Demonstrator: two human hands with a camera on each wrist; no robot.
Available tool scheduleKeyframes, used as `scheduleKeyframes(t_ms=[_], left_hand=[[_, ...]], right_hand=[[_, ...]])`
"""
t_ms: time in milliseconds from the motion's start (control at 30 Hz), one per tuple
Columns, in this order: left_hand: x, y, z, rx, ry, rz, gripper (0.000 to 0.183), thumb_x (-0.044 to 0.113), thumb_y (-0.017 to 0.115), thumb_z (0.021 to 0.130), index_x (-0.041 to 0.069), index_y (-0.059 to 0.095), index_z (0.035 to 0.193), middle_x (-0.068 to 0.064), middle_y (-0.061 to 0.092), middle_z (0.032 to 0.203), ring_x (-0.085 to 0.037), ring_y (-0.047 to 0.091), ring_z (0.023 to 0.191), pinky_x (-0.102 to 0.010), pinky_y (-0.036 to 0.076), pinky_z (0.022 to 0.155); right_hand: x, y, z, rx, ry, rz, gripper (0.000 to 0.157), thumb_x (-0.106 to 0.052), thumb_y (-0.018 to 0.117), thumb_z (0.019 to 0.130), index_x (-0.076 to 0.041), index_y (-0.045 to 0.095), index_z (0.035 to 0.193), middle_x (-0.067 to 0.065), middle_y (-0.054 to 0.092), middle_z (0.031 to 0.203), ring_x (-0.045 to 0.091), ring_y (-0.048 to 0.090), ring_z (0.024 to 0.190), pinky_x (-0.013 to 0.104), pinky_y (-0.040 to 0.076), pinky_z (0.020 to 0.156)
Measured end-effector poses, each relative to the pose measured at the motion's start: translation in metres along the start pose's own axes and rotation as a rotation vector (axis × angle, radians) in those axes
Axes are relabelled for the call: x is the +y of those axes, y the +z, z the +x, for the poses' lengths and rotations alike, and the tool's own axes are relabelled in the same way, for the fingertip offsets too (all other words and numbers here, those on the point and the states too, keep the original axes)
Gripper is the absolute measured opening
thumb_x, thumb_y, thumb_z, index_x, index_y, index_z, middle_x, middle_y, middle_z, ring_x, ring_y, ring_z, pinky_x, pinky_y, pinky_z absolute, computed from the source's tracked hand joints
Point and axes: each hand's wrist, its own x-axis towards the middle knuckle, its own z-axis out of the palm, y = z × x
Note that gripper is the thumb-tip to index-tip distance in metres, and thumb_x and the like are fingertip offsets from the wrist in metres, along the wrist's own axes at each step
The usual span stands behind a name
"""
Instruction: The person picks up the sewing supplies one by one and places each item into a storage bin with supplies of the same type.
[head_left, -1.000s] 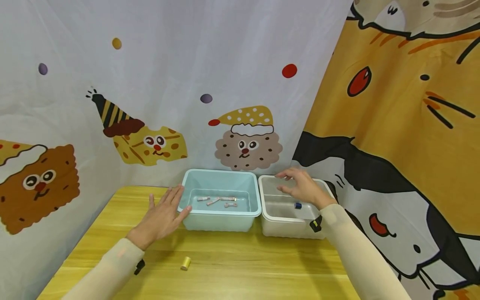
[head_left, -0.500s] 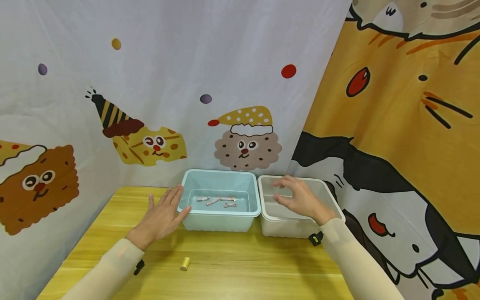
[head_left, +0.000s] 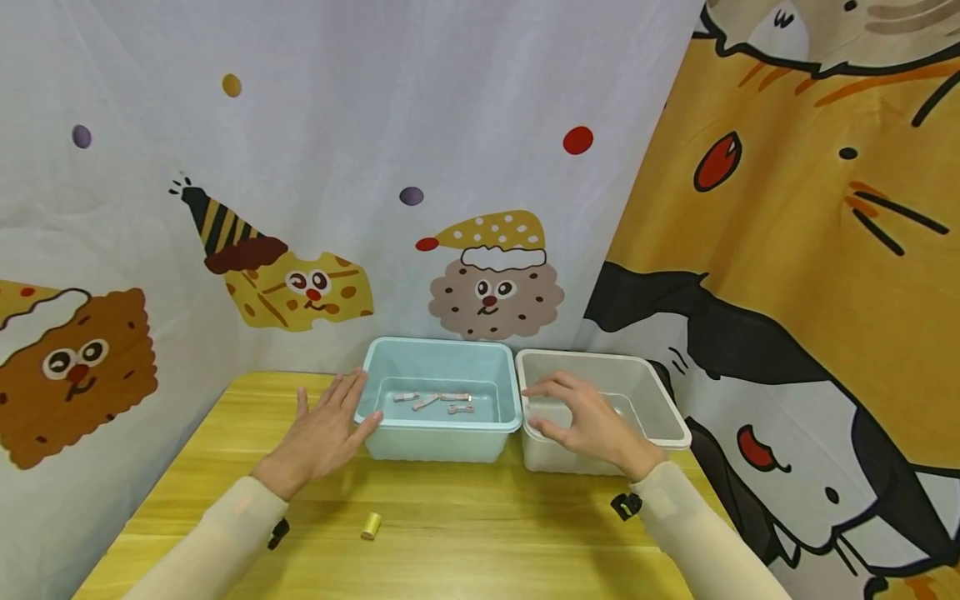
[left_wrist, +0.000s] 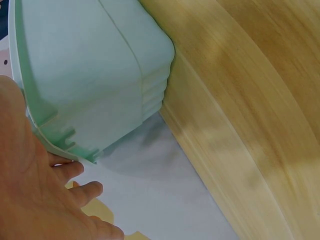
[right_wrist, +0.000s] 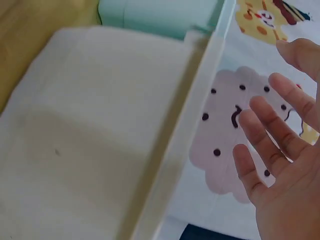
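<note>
My left hand (head_left: pixel 318 437) rests with spread, straight fingers at the left rim of a light blue plastic bin (head_left: pixel 442 428). In the left wrist view the fingers (left_wrist: pixel 67 172) lie right along that bin's rim. Inside the bin are several small pale pink pieces with shiny ends (head_left: pixel 425 403). My right hand (head_left: pixel 588 423) hovers over the left part of a white bin (head_left: pixel 660 392), thumb and fingers apart and loosely bent. Nothing shows in the right hand (right_wrist: pixel 287 150) in the right wrist view. The hand covers part of the white bin's floor.
A small yellow thread spool (head_left: pixel 371 526) lies on the wood-grain table (head_left: pixel 465 533), in front of the blue bin. The bins stand side by side against a printed cloth (head_left: pixel 480 108). A black band (head_left: pixel 626 506) is on the right wrist.
My right hand has moved left and toward me over the white bin. A small dark blue spool seen inside that bin a second ago is out of sight now. The left hand stays put.
</note>
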Motion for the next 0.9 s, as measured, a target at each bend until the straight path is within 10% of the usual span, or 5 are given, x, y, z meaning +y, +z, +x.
scheduleKeyframes(t_ms=[900], left_hand=[[-0.001, -0.002, 0.001, -0.021, 0.001, 0.008, 0.090, 0.064, 0.041, 0.123, 0.002, 0.023, 0.186, -0.019, 0.021, 0.196, -0.054, 0.027, 0.178, -0.098, 0.009, 0.130]], right_hand=[[-0.068, 0.065, -0.007, -0.096, -0.155, 0.027, 0.048, -0.029, 0.095, 0.101, -0.022, 0.078, 0.146, 0.003, 0.072, 0.151, 0.020, 0.068, 0.143, 0.043, 0.061, 0.120]])
